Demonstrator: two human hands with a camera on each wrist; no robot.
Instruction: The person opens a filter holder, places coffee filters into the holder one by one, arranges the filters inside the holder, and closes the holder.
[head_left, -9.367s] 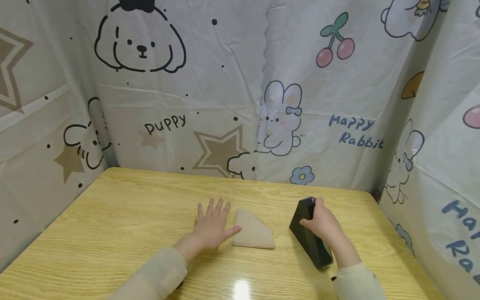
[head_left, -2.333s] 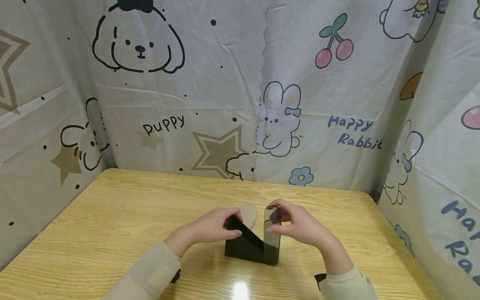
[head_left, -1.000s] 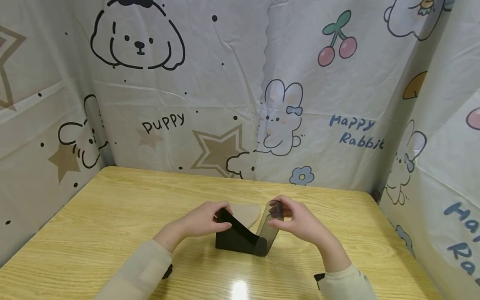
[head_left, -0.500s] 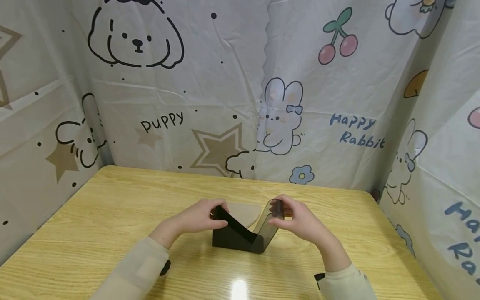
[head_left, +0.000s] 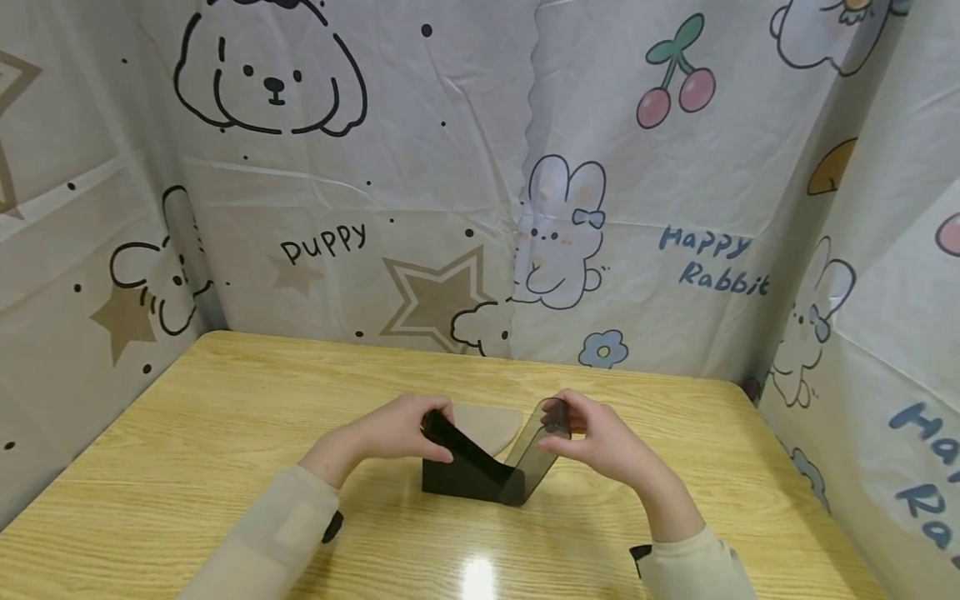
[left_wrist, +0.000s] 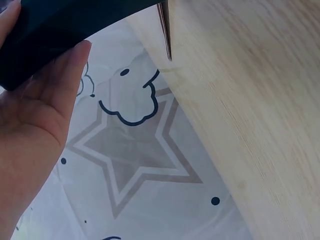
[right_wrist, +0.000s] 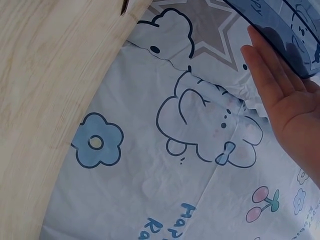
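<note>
A black coffee filter box (head_left: 465, 477) with a smoky see-through lid (head_left: 536, 454) stands on the table, the lid swung up and leaning right. My left hand (head_left: 393, 431) grips the tall left end of the box, thumb in front and fingers behind. With thumb and fingers, my right hand (head_left: 603, 437) holds the upper end of the lid. Tan cone-shaped coffee filters (head_left: 489, 423) lie behind the box, partly hidden by it. In the left wrist view the dark box wall (left_wrist: 60, 35) rests against the fingers; the right wrist view has the lid (right_wrist: 280, 42) at the fingertips.
The wood-grain table (head_left: 300, 375) ends at a printed cloth (head_left: 420, 167) hanging behind it. More cloth hangs along the left and right sides. A light reflection (head_left: 478, 575) shows near the front.
Earlier the right hand held the box with its lid down, right of the filters. Since then both hands have taken hold; the lid has swung up and tilted right, and the box has shifted left.
</note>
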